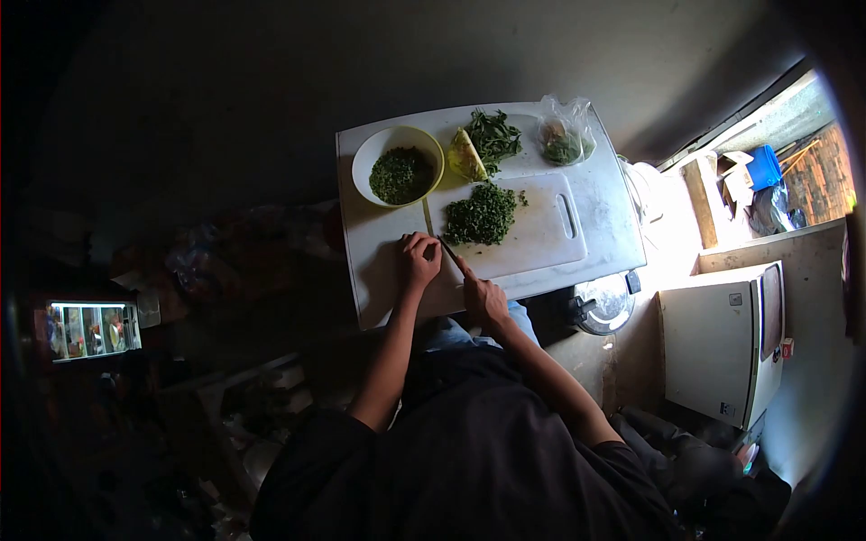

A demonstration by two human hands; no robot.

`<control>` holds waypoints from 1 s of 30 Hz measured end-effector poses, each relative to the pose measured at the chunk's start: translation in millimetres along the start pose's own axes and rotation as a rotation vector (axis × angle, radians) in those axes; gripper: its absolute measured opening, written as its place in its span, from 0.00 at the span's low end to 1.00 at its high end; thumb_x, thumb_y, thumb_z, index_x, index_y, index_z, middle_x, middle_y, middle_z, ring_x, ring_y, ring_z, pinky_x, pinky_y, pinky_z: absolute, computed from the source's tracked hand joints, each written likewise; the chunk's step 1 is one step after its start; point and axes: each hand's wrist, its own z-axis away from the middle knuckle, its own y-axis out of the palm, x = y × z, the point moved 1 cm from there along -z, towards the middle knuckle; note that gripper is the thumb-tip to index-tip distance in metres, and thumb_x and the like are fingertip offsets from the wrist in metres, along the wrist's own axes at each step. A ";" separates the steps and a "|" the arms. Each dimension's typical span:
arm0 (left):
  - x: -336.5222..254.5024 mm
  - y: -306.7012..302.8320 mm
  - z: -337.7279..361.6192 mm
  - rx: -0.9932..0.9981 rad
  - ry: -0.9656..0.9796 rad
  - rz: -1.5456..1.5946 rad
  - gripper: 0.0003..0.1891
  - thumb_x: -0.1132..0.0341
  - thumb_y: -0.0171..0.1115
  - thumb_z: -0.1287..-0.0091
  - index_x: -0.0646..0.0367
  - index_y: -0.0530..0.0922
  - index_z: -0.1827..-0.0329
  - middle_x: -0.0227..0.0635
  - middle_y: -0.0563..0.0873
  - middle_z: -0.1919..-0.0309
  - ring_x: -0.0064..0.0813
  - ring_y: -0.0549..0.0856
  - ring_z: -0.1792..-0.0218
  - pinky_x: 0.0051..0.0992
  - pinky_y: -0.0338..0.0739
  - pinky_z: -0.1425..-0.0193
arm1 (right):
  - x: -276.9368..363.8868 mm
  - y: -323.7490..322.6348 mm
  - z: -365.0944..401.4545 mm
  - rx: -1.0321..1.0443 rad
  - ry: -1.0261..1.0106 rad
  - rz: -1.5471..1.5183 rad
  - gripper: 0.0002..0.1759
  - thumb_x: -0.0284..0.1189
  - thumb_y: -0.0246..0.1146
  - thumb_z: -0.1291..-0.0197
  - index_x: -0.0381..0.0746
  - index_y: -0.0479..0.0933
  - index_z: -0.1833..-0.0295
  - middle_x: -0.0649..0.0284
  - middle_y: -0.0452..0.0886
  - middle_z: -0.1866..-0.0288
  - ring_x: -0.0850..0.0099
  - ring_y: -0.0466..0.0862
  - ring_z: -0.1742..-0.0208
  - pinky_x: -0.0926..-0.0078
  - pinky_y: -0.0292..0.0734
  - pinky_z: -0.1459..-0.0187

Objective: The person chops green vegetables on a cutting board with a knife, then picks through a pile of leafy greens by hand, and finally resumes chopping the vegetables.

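Your right hand [487, 302] wrapped around the knife [453, 254], your left hand [420, 260] near its tip, its grip unclear, chopped greens [481, 215] beyond on the cutting board [532, 248], white tabletop [606, 233] beneath, fridge [708, 338] well off to the right, room dim.

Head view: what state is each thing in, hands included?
Left hand: fingers curled near the knife tip; grip unclear
Right hand: closed on the knife
Knife: held, blade pointing toward the left hand
Board: lying flat
Board greens: finely chopped, heaped
Bowl: upright, partly filled
Bowl greens: chopped
Leafy greens: in larger pieces
Clear bag: partly filled
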 end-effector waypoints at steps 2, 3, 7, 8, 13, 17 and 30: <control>-4.1 -3.2 -1.9 0.022 0.011 -0.051 0.03 0.71 0.69 0.41 0.57 0.83 0.68 0.36 0.85 0.65 0.44 0.83 0.60 0.39 0.76 0.53 | 2.0 -11.4 6.1 0.105 0.054 -0.004 0.40 0.27 0.50 0.33 0.58 0.50 0.17 0.40 0.85 0.64 0.41 0.86 0.63 0.41 0.78 0.59; -4.2 -4.6 -2.6 0.019 0.009 -0.052 0.03 0.71 0.69 0.41 0.57 0.83 0.68 0.36 0.85 0.65 0.44 0.83 0.60 0.39 0.76 0.53 | 0.9 -11.7 6.1 0.107 0.052 -0.003 0.40 0.27 0.50 0.33 0.58 0.50 0.17 0.40 0.85 0.64 0.41 0.86 0.63 0.41 0.78 0.59; -9.1 -8.8 -4.6 0.067 -0.025 -0.016 0.02 0.71 0.69 0.40 0.58 0.83 0.67 0.37 0.85 0.64 0.45 0.83 0.59 0.39 0.76 0.52 | 1.3 -18.1 7.6 0.097 0.060 -0.030 0.39 0.27 0.50 0.33 0.59 0.53 0.17 0.40 0.85 0.64 0.41 0.87 0.62 0.41 0.78 0.59; -10.6 -11.1 -5.7 0.077 -0.038 -0.020 0.02 0.71 0.69 0.40 0.58 0.83 0.67 0.38 0.85 0.64 0.45 0.83 0.59 0.39 0.76 0.51 | 3.4 -20.9 7.6 0.114 0.082 -0.033 0.39 0.27 0.50 0.34 0.59 0.54 0.18 0.40 0.85 0.64 0.41 0.87 0.62 0.41 0.79 0.59; 3.8 0.2 -0.1 0.018 -0.025 0.075 0.02 0.73 0.68 0.41 0.58 0.83 0.67 0.36 0.85 0.66 0.43 0.83 0.61 0.39 0.76 0.54 | -5.0 -29.4 14.6 0.008 0.042 -0.029 0.36 0.27 0.53 0.34 0.58 0.61 0.20 0.44 0.85 0.64 0.43 0.86 0.65 0.44 0.79 0.62; 14.4 6.4 4.4 0.005 -0.038 0.129 0.02 0.73 0.68 0.40 0.59 0.83 0.67 0.37 0.85 0.66 0.43 0.84 0.61 0.38 0.77 0.55 | -0.3 -33.5 13.8 -0.094 -0.007 0.001 0.31 0.28 0.53 0.32 0.57 0.68 0.24 0.50 0.80 0.62 0.46 0.84 0.68 0.47 0.78 0.65; -0.4 -4.3 0.9 0.052 -0.125 0.137 0.03 0.71 0.67 0.38 0.58 0.81 0.67 0.38 0.84 0.65 0.42 0.83 0.60 0.38 0.77 0.54 | 1.5 -20.6 10.8 -0.292 -0.188 0.042 0.22 0.26 0.61 0.37 0.50 0.78 0.37 0.57 0.79 0.58 0.56 0.84 0.59 0.55 0.81 0.63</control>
